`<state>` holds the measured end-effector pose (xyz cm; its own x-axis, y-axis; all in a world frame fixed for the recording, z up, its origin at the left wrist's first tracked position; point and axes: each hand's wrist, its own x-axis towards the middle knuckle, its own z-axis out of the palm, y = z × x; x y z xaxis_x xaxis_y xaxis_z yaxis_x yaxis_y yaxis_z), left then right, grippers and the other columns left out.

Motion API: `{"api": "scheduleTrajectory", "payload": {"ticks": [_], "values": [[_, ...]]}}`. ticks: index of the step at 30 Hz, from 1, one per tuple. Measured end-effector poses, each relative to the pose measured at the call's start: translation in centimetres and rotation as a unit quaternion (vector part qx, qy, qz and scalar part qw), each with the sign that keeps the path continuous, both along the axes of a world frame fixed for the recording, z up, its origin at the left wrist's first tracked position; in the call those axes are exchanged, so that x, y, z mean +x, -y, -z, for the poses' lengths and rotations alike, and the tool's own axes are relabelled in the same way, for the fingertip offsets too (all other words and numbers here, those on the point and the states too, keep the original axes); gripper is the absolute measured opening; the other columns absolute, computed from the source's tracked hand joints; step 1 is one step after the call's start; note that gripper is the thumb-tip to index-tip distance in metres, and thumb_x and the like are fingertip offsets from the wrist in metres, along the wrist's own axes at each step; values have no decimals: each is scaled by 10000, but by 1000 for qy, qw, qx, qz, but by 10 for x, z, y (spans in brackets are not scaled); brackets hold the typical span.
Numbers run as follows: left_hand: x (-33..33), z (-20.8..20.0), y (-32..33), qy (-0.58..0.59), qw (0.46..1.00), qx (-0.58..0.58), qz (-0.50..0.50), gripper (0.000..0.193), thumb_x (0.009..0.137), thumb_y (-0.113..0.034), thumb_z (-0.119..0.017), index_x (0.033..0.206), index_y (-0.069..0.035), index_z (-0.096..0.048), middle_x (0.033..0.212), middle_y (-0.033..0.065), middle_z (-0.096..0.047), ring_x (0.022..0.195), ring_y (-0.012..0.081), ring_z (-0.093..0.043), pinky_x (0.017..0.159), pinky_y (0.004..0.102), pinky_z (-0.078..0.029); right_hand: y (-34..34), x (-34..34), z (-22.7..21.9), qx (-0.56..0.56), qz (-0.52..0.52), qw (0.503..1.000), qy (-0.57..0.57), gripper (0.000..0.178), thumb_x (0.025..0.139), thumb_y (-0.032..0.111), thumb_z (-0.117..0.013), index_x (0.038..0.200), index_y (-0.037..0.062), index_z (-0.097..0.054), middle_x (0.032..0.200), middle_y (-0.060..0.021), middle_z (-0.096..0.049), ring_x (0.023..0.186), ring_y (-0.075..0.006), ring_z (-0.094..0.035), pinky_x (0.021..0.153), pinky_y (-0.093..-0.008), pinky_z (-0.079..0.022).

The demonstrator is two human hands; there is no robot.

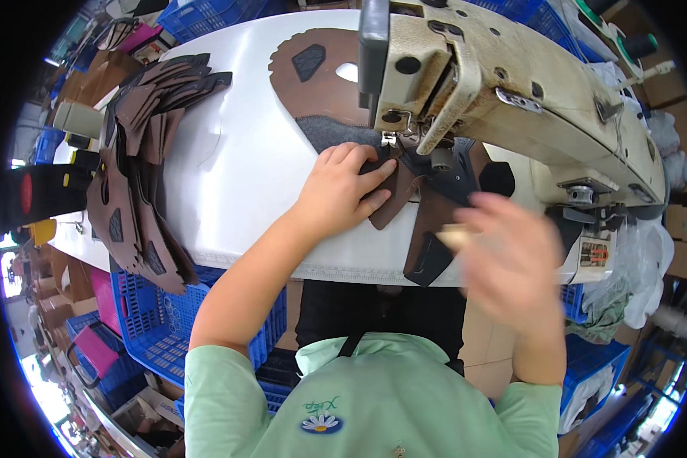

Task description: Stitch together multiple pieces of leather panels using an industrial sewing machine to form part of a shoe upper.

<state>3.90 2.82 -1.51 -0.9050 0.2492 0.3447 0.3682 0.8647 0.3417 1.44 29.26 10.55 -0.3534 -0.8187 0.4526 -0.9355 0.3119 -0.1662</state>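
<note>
My left hand (334, 191) lies over a brown and black shoe upper piece (393, 200) just in front of the sewing machine's presser foot (389, 140). Its fingers are stretched out and press the material down. My right hand (511, 259) is smeared by motion near the table's front edge, with a pale tan, stick-like object (455, 237) at its fingers, too blurred to name. Beneath and beside that hand, a brown strip with a black end (429, 256) reaches the edge. A larger brown piece with a grey felt band (320, 84) spreads behind the needle area.
The cream sewing machine (527, 84) arches over the right of the white table (240, 145). A stack of brown upper pieces (141, 153) hangs over the table's left side. Below it stands a blue plastic basket (153, 320). Clear plastic bags (637, 259) lie at the right.
</note>
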Motion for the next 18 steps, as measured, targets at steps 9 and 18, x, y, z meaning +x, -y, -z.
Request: {"api": "scheduleTrajectory", "payload": {"ticks": [9, 18], "values": [[-13, -1, 1, -37, 995, 71, 57, 292, 749, -84, -719, 1037, -42, -741, 1057, 117, -651, 992, 309, -621, 859, 408, -518, 67, -11, 102, 109, 115, 986, -57, 221, 816, 131, -570, 991, 6, -614, 1096, -162, -615, 1172, -320, -568, 1082, -414, -404], [-29, -7, 19, 22, 990, 117, 79, 145, 759, -52, -703, 899, -17, -715, 991, 129, -689, 931, 320, -648, 831, 405, -532, 75, -33, 111, 109, 92, 983, -115, 172, 822, 157, -577, 936, 29, -600, 1086, -137, -615, 1107, -273, -590, 951, -315, -450]]}}
